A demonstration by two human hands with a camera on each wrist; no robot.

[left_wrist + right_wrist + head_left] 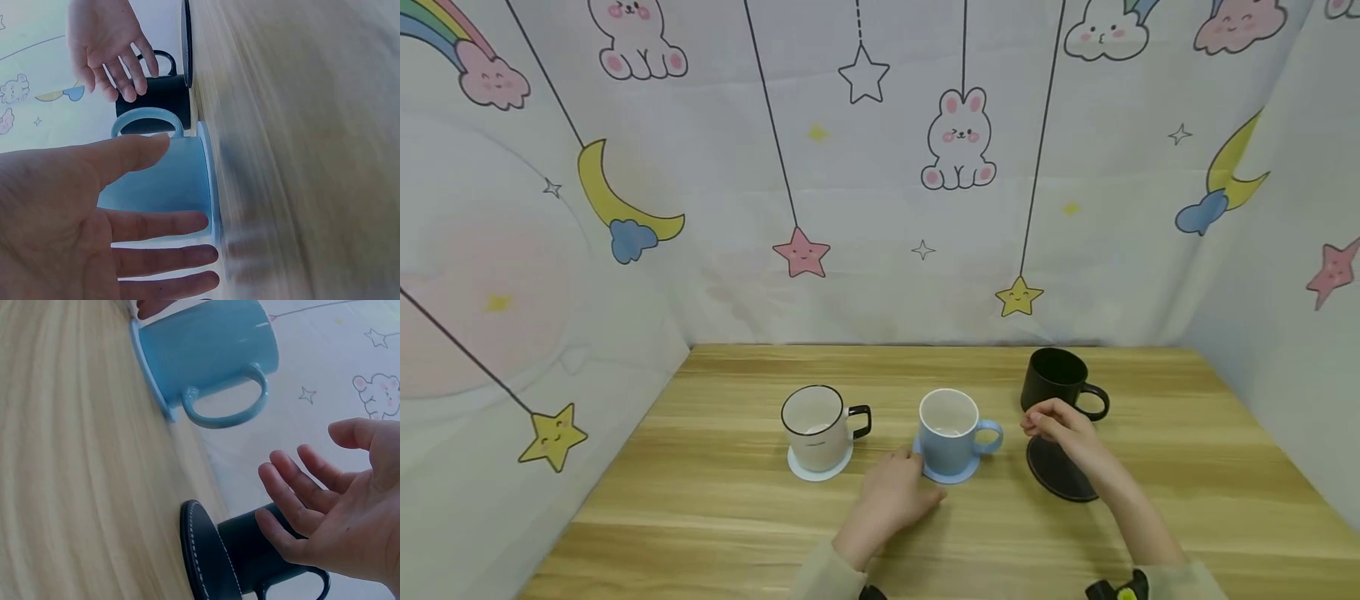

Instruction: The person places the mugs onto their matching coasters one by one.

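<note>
Left hand (895, 490) and right hand (1067, 429) are well apart from each other above a wood-grain desk (700, 517), and neither grips anything. To the left of the left hand and slightly farther from the person, a white mug (816, 421) with a dark rim and black handle stands upright on a pale round coaster (820, 476), its handle pointing right.

Next comes the left hand itself, low to the desk, fingers extended and thumb spread away from them. Its fingertips are at the left edge of a blue coaster (953, 480); whether they touch it is hard to tell. On that coaster, just beyond the left hand and between the two hands, a light blue mug (951, 446) with a white inside stands upright, its handle turned toward the right hand.

Farther right, the right hand is raised, fingers loosely bent with nothing between them. Below it lies a round black coaster (1060, 475) with pale stitching near its edge, partly covered by the forearm. Just beyond the right hand, a black mug (1052, 383) stands upright, handle to the right; its base is partly hidden, so contact with the coaster cannot be told.

Beyond both hands hangs a white cloth (880, 200) printed with stars, moons, clouds and rabbits.
</note>
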